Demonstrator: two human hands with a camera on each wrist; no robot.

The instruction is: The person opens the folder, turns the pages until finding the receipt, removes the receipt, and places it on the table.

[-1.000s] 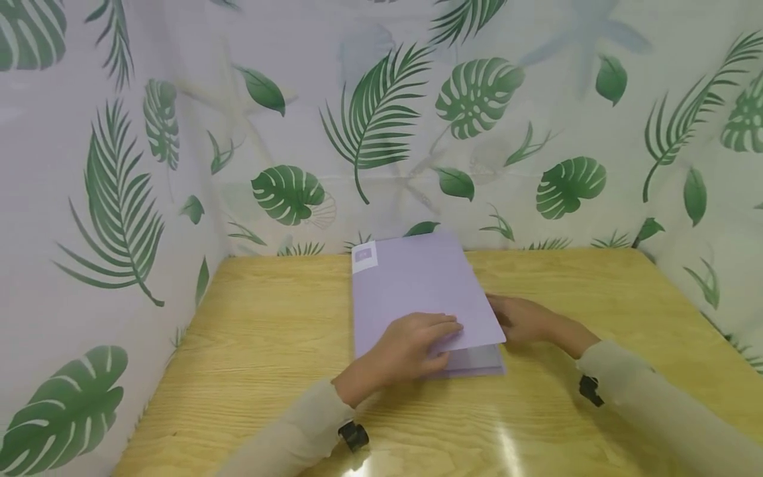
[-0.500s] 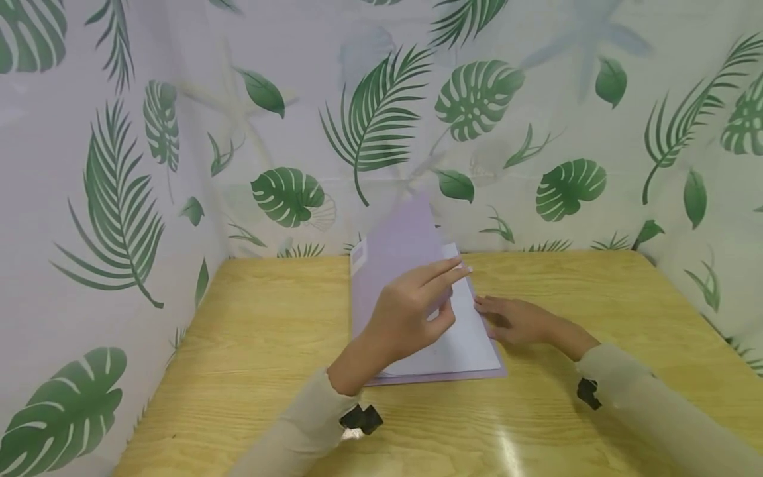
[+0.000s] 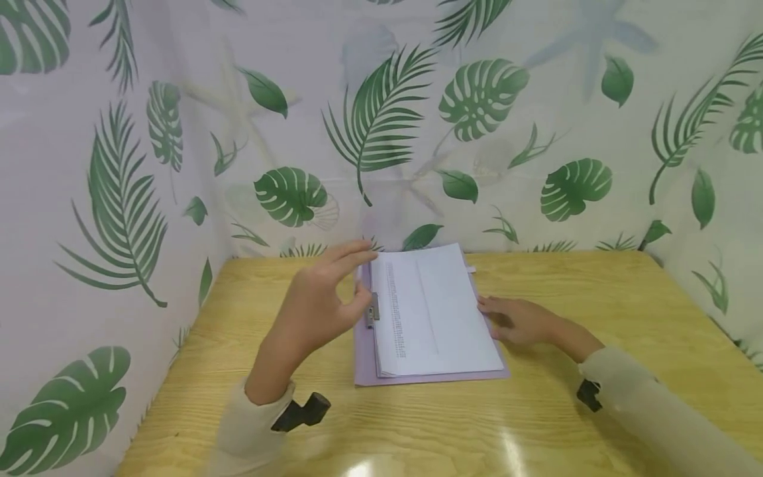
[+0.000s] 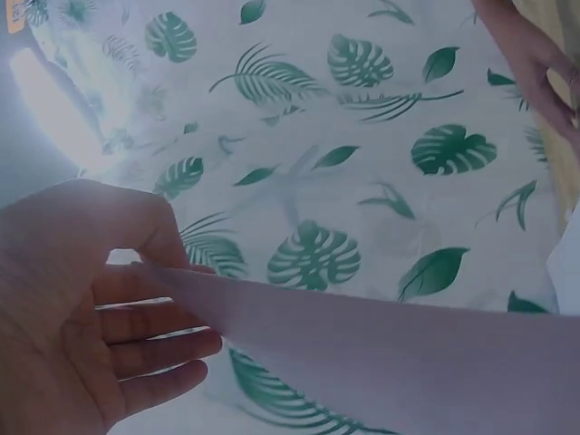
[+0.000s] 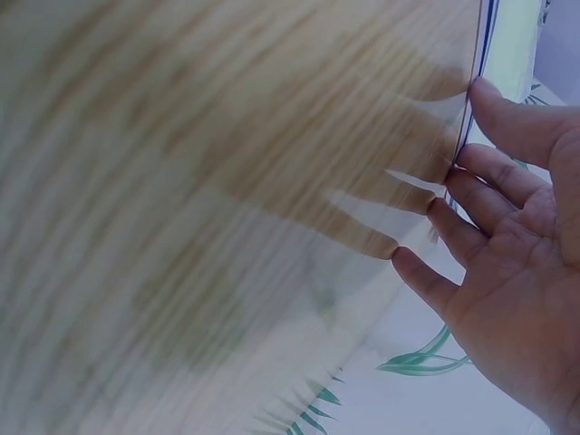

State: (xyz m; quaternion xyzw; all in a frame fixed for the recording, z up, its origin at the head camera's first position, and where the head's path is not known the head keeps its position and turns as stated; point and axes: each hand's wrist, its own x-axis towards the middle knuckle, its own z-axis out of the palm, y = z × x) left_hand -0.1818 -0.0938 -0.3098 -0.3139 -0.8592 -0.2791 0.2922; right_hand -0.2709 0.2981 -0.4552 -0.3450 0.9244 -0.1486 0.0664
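A purple folder (image 3: 441,379) lies spread on the wooden table, holding white paper sheets (image 3: 459,311) with a printed column along their left side. A metal clip (image 3: 373,311) sits at the folder's spine. My left hand (image 3: 318,295) is raised over the folder's left side and pinches the edge of the purple front cover (image 4: 390,353) between thumb and fingers. That cover stands up from the spine, mostly hidden behind the hand in the head view. At the folder's right edge, my right hand (image 3: 518,321) rests with extended fingers, its fingertips (image 5: 408,256) on the tabletop.
The wooden table (image 3: 268,424) extends around the folder on both sides and in front. Behind it hangs a white cloth (image 3: 524,218) printed with green leaves, and the same cloth lines both sides. A small white tab (image 3: 471,269) sticks out at the folder's right edge.
My left hand has lifted the purple cover and swung it up and to the left, exposing the white sheets and the clip. My right hand has stayed at the folder's right edge.
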